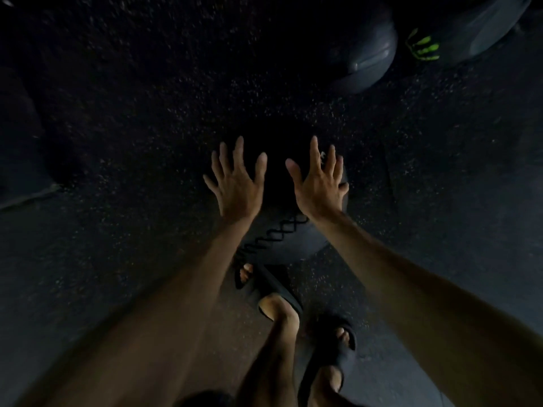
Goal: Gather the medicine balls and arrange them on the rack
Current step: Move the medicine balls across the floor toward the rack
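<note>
Reaching toward the speckled black rubber floor, the left hand and right hand are hovering, fingers splayed and holding nothing, over the dark, round, lace-stitched medicine ball lying just beyond the sandalled feet — palms ought to be cupping opposite sides, low, before lifting.

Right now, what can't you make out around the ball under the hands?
- Head view, ball: top lost in shadow; unclear whether left hand or right hand touches it.
- The rack: outside the view.
- The far ball with green mark: cut off by the top edge.
- The shape at the left edge: too dark to name.
</note>
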`<state>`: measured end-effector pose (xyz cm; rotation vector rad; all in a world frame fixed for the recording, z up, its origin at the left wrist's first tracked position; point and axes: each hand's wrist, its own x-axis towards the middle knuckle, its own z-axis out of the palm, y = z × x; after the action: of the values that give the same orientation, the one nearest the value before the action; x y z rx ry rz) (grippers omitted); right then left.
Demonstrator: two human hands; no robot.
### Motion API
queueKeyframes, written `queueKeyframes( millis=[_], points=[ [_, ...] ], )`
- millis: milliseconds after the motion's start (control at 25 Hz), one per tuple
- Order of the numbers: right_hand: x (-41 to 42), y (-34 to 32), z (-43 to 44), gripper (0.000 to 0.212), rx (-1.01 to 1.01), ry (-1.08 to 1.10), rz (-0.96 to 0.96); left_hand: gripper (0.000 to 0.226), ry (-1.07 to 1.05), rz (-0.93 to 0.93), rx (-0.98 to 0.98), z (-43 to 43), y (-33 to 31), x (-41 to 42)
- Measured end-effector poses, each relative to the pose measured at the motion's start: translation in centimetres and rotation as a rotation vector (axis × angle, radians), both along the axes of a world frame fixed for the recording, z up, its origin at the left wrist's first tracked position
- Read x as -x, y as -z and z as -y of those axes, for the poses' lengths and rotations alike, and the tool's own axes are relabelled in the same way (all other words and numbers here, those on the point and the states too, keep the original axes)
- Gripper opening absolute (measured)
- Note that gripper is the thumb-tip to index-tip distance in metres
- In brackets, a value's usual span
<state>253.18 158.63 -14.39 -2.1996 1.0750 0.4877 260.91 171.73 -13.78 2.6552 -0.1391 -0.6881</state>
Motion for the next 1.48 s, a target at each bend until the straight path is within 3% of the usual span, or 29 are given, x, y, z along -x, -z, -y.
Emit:
queueKeyframes(
  millis=[160,320,400,480,640,800,960,1040,1200,1320,1480],
  points=[
    [-9.9,0.1,4.5,0.078,-0.068,0.085,-0.082,0.077,0.094,-0.003,-0.015,0.5,-0.7,1.0],
    [-8.3,-1.0,4.1,0.073,0.059,-0.058,0.27,0.07,-0.046,-0.161,-0.018,4.7,0.6,-10.2],
    [-6.0,-0.9,2.9,0.08,0.086,-0.156,0.299,0.066,-0.142,-0.243,-0.026,6.4,1.2,-16.0],
    [-7.8,-0.2,3.2,0.081,0.093,-0.174,0.261,0.059,-0.196,-0.187,-0.075,7.3,1.5,-18.9],
    [-14.8,0.2,5.7,0.076,0.091,-0.19,0.184,0.05,-0.158,0.137,-0.04,7.8,1.4,-18.9],
    [-21.0,0.1,7.8,0.078,0.03,-0.181,0.103,0.056,-0.114,0.273,-0.024,7.0,-0.2,-18.2],
    [-29.9,-0.4,10.0,0.08,-0.075,-0.139,-0.008,0.073,-0.117,0.208,0.01,7.2,-1.3,-15.6],
    [-32.6,-0.9,11.2,0.078,-0.111,-0.143,0.029,0.073,-0.171,0.166,0.029,7.7,-1.4,-17.8],
    [-28.9,-1.9,11.5,0.07,-0.016,-0.369,0.291,0.069,-0.239,0.075,-0.005,7.4,-1.4,-25.5],
    [-28.6,-1.5,11.7,0.07,-0.047,-0.393,0.273,0.07,-0.454,-0.029,-0.054,8.7,-1.4,-30.7],
    [-33.4,-0.7,14.3,0.068,-0.096,-0.329,0.222,0.075,-0.465,0.118,-0.028,11.8,-2.4,-31.6]
  ],
)
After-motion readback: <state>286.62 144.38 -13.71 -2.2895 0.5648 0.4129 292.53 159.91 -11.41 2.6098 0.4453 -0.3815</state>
